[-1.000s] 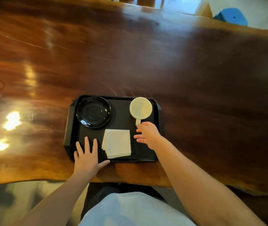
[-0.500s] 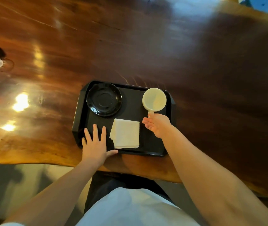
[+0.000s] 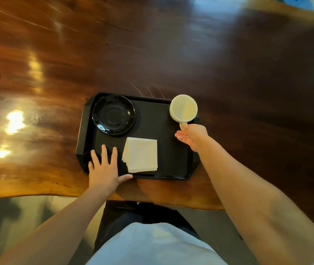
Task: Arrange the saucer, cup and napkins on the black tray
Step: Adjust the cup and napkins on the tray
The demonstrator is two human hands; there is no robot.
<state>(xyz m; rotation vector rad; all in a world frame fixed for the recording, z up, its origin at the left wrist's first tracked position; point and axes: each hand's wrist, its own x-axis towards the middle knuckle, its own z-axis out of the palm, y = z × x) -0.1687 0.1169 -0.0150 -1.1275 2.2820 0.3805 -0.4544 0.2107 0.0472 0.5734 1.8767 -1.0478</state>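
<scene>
The right hand (image 3: 192,137) pinches the handle of the cup (image 3: 183,110), which sits just beyond its fingers at the tray's (image 3: 169,150) far right corner. The left hand (image 3: 104,170) lies flat, fingers spread, holding nothing, on the tray's near left corner. The napkins (image 3: 140,154) lie just right of it; the saucer (image 3: 113,114) sits beyond its fingertips. The tray rests on the wooden surface (image 3: 171,54).
</scene>
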